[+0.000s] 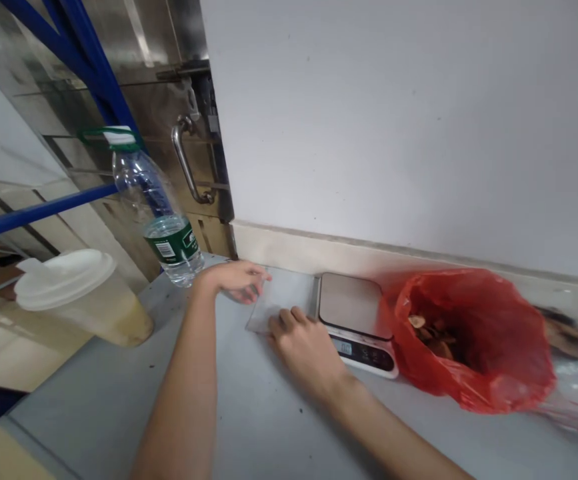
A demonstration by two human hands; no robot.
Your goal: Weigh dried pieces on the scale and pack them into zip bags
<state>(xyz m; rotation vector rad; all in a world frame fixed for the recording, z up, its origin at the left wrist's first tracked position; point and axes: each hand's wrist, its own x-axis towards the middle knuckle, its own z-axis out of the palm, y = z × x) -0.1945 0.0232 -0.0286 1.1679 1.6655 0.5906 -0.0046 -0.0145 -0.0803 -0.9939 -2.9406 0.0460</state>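
A clear, flat plastic bag (289, 287) lies on the grey tabletop between my hands, left of a digital scale (351, 307). My left hand (239, 279) is at the bag's far left edge; its fingers are loosely apart and the fingertips reach that edge. With fingers curled, my right hand (306, 343) grips the bag's near side; the thumb is hidden. The scale has a bare metal plate and a lit display that seems to read zero. Right beside it stands an open red plastic bag (473, 333) with brownish dried slices (433, 337) inside.
A large water bottle (169, 233) with a green label stands at the table's back left. Near it is a lidded translucent cup (89, 300) with yellowish contents. A white wall (409, 120) rises behind the scale. Blue metal bars (43, 213) and a door handle (189, 160) are at left.
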